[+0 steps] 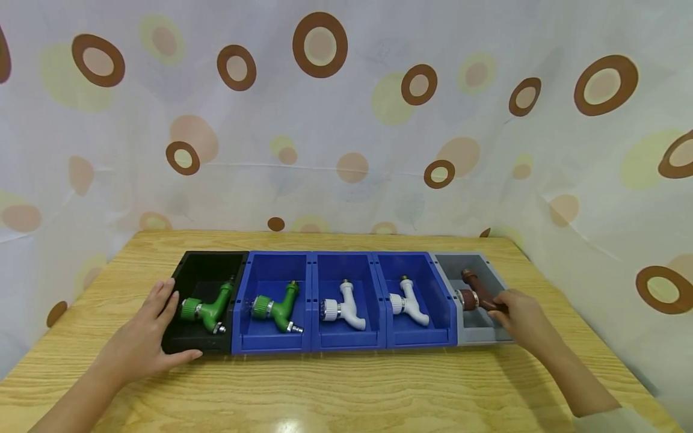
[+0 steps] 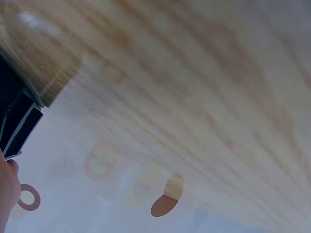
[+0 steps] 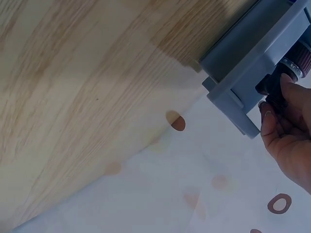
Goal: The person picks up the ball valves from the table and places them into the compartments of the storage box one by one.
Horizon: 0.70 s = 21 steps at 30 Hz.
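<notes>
In the head view my right hand [image 1: 522, 319] pinches the spout end of a brown tap [image 1: 479, 291], which lies tilted inside the grey bin [image 1: 487, 335] at the right end of the row. The right wrist view shows the thumb and fingers on the tap [image 3: 278, 90] above the grey bin's wall [image 3: 243, 92]. My left hand [image 1: 138, 343] rests against the left side of the black bin [image 1: 208, 263], fingers extended along it and thumb at its front. A green tap [image 1: 212, 310] lies in that black bin. The left wrist view catches only part of this hand [image 2: 7, 191].
Between the end bins stand three blue bins [image 1: 273, 344] in a joined row. One holds a green tap [image 1: 280, 308]; the others hold a white tap [image 1: 346, 310] and another white tap [image 1: 411, 304]. A wooden table [image 1: 325, 391] bears the row, with a patterned curtain [image 1: 346, 120] behind.
</notes>
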{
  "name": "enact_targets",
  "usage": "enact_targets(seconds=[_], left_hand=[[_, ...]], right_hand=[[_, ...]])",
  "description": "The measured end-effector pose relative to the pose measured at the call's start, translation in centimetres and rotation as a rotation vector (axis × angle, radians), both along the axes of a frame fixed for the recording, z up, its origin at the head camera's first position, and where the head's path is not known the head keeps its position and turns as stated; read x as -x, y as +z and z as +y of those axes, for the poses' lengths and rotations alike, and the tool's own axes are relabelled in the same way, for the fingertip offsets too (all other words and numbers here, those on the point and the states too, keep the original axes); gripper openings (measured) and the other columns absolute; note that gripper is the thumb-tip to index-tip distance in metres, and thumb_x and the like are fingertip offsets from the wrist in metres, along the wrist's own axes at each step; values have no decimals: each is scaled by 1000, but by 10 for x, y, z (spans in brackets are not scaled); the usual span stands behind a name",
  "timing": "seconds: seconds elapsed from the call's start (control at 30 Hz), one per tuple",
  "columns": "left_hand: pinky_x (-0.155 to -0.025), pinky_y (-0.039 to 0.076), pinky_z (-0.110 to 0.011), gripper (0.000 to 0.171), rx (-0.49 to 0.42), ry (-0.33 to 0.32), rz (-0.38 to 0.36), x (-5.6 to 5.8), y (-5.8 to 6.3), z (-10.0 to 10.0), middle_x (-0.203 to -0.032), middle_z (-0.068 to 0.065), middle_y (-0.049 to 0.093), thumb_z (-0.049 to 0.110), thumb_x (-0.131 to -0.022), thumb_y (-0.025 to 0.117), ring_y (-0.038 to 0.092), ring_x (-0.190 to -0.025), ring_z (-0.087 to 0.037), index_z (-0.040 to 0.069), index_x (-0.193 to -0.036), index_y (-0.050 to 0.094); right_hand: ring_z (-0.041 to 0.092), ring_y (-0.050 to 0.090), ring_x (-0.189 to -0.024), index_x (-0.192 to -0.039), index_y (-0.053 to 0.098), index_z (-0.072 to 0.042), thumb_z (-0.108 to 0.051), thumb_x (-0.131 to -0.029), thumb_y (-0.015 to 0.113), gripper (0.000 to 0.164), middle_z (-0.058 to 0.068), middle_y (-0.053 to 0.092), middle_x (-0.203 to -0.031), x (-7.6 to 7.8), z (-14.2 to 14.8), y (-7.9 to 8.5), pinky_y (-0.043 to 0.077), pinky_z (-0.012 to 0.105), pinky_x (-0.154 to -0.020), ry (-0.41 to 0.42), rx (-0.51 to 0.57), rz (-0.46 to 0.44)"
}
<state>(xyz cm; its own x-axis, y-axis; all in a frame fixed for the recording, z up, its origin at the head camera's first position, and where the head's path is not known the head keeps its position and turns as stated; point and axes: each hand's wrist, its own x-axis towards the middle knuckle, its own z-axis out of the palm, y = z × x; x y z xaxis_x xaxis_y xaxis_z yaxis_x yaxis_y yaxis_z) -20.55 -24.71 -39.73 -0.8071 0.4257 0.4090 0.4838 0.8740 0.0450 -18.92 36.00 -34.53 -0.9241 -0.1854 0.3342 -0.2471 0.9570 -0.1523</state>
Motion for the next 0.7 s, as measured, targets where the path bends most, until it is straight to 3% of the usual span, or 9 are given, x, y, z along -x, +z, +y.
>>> enact_targets(seconds=[0.7], left_hand=[[-83,49,-55,109,4,-14,32,1,-2,-1,-150,-28,20,61,-65,72,-8,-145,-22,-18,-132,38]], right_hand=[[15,38,-59,-61,47,-5,3,-72,72,29,3,47,-62,16,-10,-12,31,27,-52,4,-65,-39]])
